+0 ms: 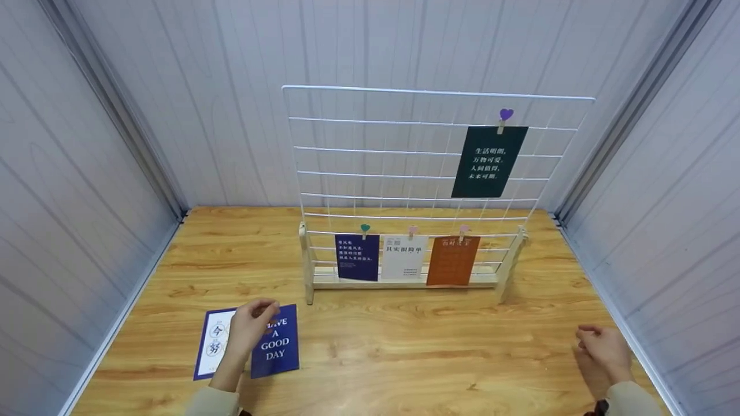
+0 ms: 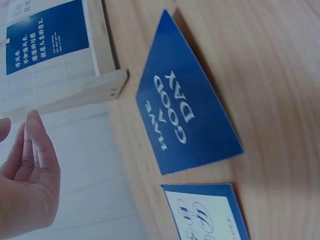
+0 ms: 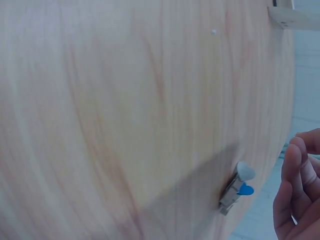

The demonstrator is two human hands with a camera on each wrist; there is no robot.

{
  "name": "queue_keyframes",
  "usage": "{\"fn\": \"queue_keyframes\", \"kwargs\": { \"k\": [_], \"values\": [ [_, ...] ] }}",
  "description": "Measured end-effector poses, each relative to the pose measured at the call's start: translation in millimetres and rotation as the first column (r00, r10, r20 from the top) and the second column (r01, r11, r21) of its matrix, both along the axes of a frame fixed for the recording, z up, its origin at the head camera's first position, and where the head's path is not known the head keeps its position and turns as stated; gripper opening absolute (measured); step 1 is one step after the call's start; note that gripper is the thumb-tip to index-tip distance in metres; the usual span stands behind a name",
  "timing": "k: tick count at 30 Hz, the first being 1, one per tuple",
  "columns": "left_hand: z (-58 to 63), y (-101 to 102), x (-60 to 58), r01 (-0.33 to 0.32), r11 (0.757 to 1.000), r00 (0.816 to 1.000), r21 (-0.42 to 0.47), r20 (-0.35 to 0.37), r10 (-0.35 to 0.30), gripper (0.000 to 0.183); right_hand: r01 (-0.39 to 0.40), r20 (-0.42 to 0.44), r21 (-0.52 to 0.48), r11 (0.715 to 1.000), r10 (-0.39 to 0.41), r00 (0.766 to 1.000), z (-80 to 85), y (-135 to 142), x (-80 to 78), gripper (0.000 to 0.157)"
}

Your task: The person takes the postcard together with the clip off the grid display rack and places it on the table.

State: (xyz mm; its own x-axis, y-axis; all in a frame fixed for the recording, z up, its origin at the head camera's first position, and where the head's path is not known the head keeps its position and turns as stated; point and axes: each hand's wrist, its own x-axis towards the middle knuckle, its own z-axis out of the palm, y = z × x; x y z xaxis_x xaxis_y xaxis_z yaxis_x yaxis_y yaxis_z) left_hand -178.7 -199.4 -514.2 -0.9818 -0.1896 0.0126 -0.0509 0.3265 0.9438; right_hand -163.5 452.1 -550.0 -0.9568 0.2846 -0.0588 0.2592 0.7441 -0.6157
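My left hand (image 1: 250, 326) hovers over two cards on the table, its fingers loosely bent with a gap to the thumb and nothing between. Under its fingertips lies a blue card (image 1: 276, 349) reading "HAVE A GOOD DAY". A white card with a blue border (image 1: 209, 346), partly covered by the hand, is just to the left. At the right side of the table my right hand (image 1: 608, 349) is held above the surface, fingers loosely curled, with no object visible in them. Small wooden clips (image 3: 230, 196), one with a blue heart, lie near it in the right wrist view.
A white wire grid (image 1: 370, 153) stands in a wooden base (image 1: 404, 285) at the back. Clipped on it are a dark green card (image 1: 490, 164) high right and, lower down, a blue card (image 1: 357, 260), a white card (image 1: 403, 260) and an orange card (image 1: 452, 263). Panels enclose the table.
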Motion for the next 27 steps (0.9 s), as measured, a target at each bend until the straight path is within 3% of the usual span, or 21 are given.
{"fn": "queue_keyframes", "kwargs": {
  "k": [1, 7, 8, 20, 27],
  "values": [
    [-9.6, -3.1, -4.4, 0.039, 0.999, 0.998, 0.033, -0.056, -0.037, 0.023, 0.000, 0.000, -0.022, 1.000, 0.000, 1.000, 1.0, -1.8, -1.3, 0.038],
    [-5.2, 8.1, -2.7, 0.081, 0.994, 0.992, 0.072, -0.104, -0.073, 0.024, -0.015, -0.074, -0.085, 0.996, 0.008, 0.997, 6.3, -13.6, -6.0, 0.036],
    [6.5, 14.6, 2.0, 0.050, 0.997, 0.997, 0.053, -0.060, -0.047, 0.023, -0.020, -0.088, -0.090, 0.996, 0.012, 0.996, 7.4, -15.6, -6.0, 0.035],
    [30.2, 36.7, 8.9, 0.146, 0.987, 0.982, 0.067, -0.134, -0.136, 0.016, -0.092, -0.159, -0.109, 0.990, 0.074, 0.984, 31.5, -39.7, -8.0, 0.041],
    [41.6, 45.5, 15.1, 0.183, 0.981, 0.973, 0.059, -0.150, -0.173, 0.018, -0.147, -0.217, -0.108, 0.983, 0.121, 0.969, 44.8, -57.6, -8.6, 0.033]
  ]
}}
